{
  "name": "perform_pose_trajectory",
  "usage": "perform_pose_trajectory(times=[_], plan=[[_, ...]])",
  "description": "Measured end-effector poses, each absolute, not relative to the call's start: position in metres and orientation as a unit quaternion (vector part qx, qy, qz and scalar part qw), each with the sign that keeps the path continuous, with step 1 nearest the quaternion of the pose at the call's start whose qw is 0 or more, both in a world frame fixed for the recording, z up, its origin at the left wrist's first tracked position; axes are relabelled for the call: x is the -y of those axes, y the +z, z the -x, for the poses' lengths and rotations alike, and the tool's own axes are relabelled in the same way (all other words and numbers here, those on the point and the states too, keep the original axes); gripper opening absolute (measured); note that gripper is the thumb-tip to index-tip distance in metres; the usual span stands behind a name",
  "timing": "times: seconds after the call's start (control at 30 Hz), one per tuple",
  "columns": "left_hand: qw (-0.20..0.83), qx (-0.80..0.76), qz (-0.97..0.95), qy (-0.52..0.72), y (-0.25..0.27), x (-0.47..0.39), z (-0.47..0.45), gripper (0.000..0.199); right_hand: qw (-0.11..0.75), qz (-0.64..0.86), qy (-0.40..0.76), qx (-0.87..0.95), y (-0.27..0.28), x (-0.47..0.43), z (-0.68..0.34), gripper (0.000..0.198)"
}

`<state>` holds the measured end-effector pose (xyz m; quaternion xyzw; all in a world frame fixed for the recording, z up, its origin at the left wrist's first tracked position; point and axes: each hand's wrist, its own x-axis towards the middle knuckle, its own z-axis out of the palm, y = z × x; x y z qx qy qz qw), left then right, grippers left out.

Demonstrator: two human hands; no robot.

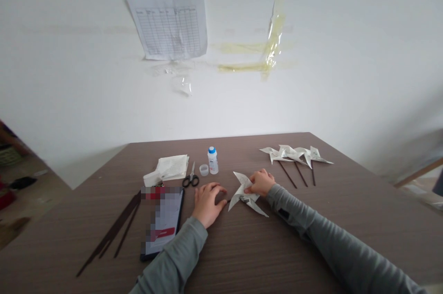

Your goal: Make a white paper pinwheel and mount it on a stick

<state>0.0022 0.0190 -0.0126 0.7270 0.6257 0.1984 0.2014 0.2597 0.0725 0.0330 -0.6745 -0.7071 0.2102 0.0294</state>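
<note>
A white printed-paper pinwheel (242,196) lies on the table in front of me. My right hand (262,183) is closed on its upper right part, with thumb and fingers pinching the paper. A short piece of dark stick (228,201) shows at the pinwheel's left side; the rest of it is hidden. Beside it rests my left hand (208,202), fingers curved and a gap between thumb and forefinger. The left thumb tip is close to the stick; whether they touch I cannot tell.
Black-handled scissors (191,179), a small clear cup (204,170) and a blue-capped white bottle (213,162) stand beyond my left hand. Folded paper (173,166), a phone (166,225) and dark sticks (116,229) lie left. Several finished-looking pinwheels (294,153) lie back right.
</note>
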Motion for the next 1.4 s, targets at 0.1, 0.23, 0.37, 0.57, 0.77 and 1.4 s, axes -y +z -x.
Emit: perform_pose_trajectory(times=[0.1, 0.23, 0.37, 0.57, 0.77, 1.4], plan=[[0.205, -0.626, -0.722, 0.211, -0.015, -0.021, -0.002, 0.032, 0.034, 0.678, 0.211, 0.703, 0.03, -0.073, -0.258, 0.014], [0.205, -0.623, -0.72, 0.228, -0.018, -0.022, -0.001, 0.033, 0.043, 0.677, 0.209, 0.704, 0.025, -0.074, -0.259, 0.011], [0.202, -0.62, -0.721, 0.233, -0.02, -0.023, 0.0, 0.033, 0.058, 0.665, 0.213, 0.713, 0.02, -0.076, -0.263, 0.013], [0.192, -0.62, -0.72, 0.248, -0.024, -0.023, 0.0, 0.032, 0.096, 0.662, 0.215, 0.712, 0.013, -0.081, -0.267, 0.01], [0.165, -0.614, -0.723, 0.271, -0.031, -0.022, 0.003, 0.034, 0.142, 0.645, 0.222, 0.717, 0.008, -0.079, -0.272, 0.023], [0.115, -0.608, -0.703, 0.351, -0.035, -0.027, 0.007, 0.022, 0.36, 0.574, 0.253, 0.691, -0.002, -0.103, -0.306, 0.033]])
